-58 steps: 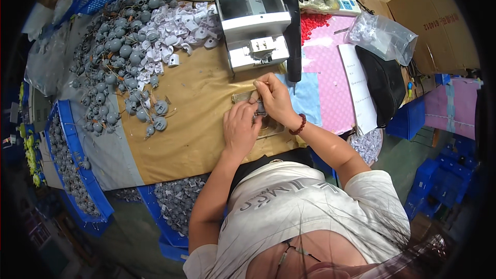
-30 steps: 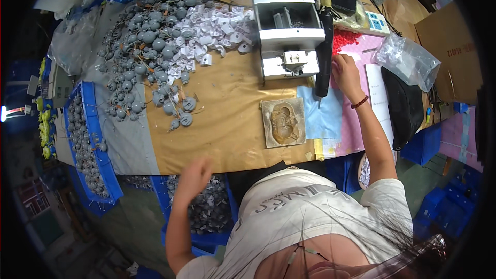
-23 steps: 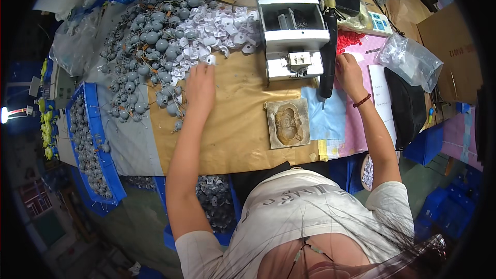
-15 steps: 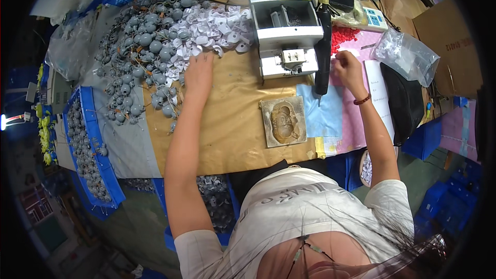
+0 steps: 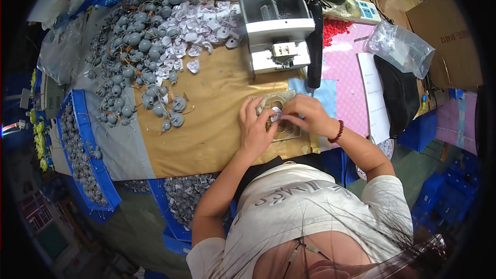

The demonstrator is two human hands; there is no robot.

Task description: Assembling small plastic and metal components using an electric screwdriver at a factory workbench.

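Brown-covered bench (image 5: 206, 142) is filling mid-frame. Small white part (image 5: 276, 114) is sitting at frame center, just right, above the hollowed block (image 5: 294, 130). Right hand (image 5: 312, 115) is pinching its right end, thumb against forefinger. Left hand (image 5: 255, 132) is curving along the block's left side, fingers bent, tips near the part; can't tell if they're gripping it. Silver machine (image 5: 279, 31) is standing upper center, black tool (image 5: 314, 51) lying along its right side. Grey ball parts (image 5: 129, 41) and white parts (image 5: 206, 27) are piling up upper left; red bits (image 5: 335, 30) are lying upper right.
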